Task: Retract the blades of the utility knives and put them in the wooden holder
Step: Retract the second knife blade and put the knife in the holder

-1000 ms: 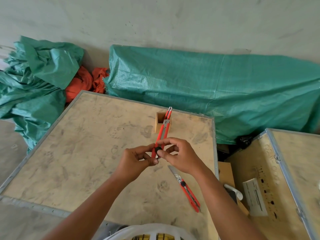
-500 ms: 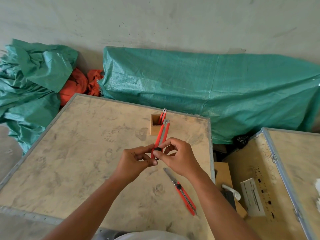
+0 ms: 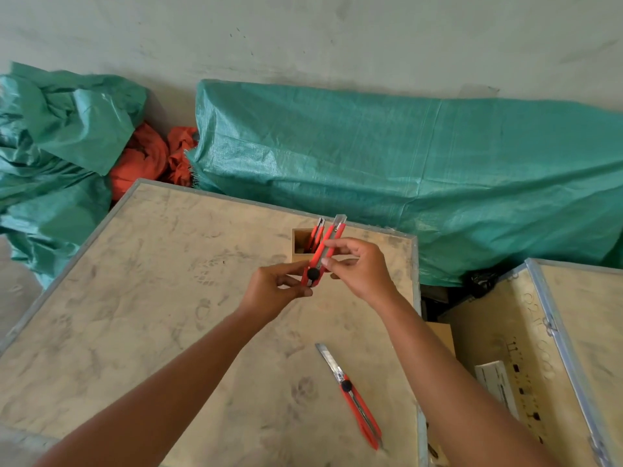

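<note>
Red utility knife [image 3: 323, 252] pinched by both hands — left hand [image 3: 274, 291] at its base, right hand [image 3: 359, 269] mid-body.

both hands [image 3: 360, 271] pinch a red knife [image 3: 323, 252] before the wooden holder [image 3: 301, 247]; another knife [image 3: 357, 399] lies nearby.

A pale, scuffed wall [image 3: 337, 38] runs across the far side. Against it lie green tarpaulins [image 3: 404, 170], with orange cloth [image 3: 148, 156] bunched between them at the left. The near bench [image 3: 135, 315] is a metal-edged plywood crate top; a second crate [image 3: 573, 332] stands to its right.
</note>
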### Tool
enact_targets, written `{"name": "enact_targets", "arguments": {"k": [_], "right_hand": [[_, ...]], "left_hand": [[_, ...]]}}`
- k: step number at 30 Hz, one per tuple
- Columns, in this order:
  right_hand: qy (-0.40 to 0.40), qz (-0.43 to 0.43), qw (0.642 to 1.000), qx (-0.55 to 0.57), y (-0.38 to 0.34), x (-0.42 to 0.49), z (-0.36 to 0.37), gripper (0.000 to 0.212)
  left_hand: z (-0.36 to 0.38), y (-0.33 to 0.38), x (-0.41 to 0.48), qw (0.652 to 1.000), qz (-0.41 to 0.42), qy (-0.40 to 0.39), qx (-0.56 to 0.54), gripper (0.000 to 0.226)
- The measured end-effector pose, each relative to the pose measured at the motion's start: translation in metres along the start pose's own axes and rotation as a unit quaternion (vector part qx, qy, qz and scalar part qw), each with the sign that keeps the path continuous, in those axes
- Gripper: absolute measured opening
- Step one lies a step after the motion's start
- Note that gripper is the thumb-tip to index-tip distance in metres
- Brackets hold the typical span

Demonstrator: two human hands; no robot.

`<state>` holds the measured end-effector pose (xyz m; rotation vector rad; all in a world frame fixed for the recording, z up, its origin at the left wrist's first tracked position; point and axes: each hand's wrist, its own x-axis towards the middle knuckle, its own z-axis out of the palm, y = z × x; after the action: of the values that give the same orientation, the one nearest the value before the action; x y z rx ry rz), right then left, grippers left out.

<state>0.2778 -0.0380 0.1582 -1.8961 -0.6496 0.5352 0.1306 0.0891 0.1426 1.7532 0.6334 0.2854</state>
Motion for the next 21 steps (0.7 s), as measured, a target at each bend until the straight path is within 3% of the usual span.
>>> {"name": "enact_targets", "arguments": {"k": [8, 14, 21], "right_hand": [[0.101, -0.024, 0.991, -0.085, 0.034, 0.089, 0.025, 0.029], [0.124, -0.044, 0.983, -0.131, 0.055, 0.113, 0.052, 0.025], [0.097, -0.059, 0.977, -0.181, 0.066, 0.12, 0.065, 0.027]], "left_hand": [[0.006, -0.026, 0.095, 0.991, -0.01, 0.048, 0.122, 0.049], [0.01, -0.057, 0.138, 0.974, -0.062, 0.037, 0.217, 0.073], [0.013, -0.069, 0.153, 0.974, -0.073, 0.02, 0.216, 0.049]]}}
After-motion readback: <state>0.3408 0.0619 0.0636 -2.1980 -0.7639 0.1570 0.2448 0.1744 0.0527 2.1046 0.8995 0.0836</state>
